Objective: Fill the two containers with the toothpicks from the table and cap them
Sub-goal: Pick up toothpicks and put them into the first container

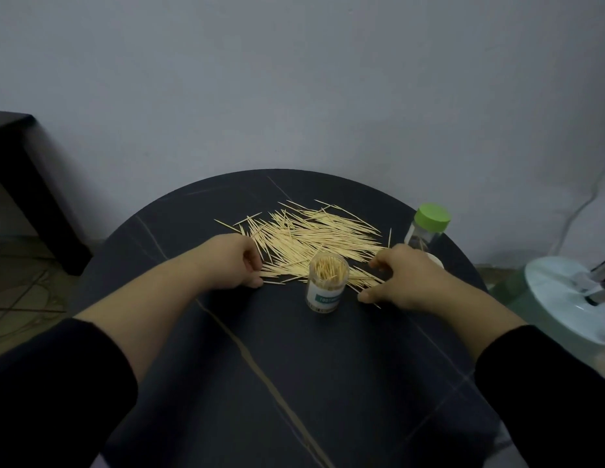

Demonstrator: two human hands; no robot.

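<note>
- Toothpicks (314, 241): loose heap on the far half of the dark round bench (294, 359). Long axes mostly crosswise, left to right, with a few strays askew at the far-left fringe.
- Left hand (232, 261): at the heap's near-left end, stick ends pointing in toward it. Fingers (253, 261) curled down, tips on the stick ends, thumb low beside them. Cannot tell whether a pinch is made.
- Right hand (407, 280): at the heap's near-right end, facing the left hand across the sticks. Forefinger and thumb held apart, straddling the fringe and touching sticks, nothing gripped.
- Judged next move: a sweep inward from both ends, along the axes, to bunch the sticks parallel.
- Open container (327, 287): clear, labelled, upright, uncapped, at the heap's near edge between the hands. Just beside the right thumb, so nearer the right hand. Packed with upright toothpicks close to the rim; judged nearly full, its cap yet to go on.
- Capped container (424, 234): clear, upright, green cap (432, 214) on, far right, beyond the right hand. Seemingly near empty, contents hard to read. Cap to come off before filling.
- White piece (436, 261): mostly hidden behind the right hand; possibly a lid, not certain.
</note>
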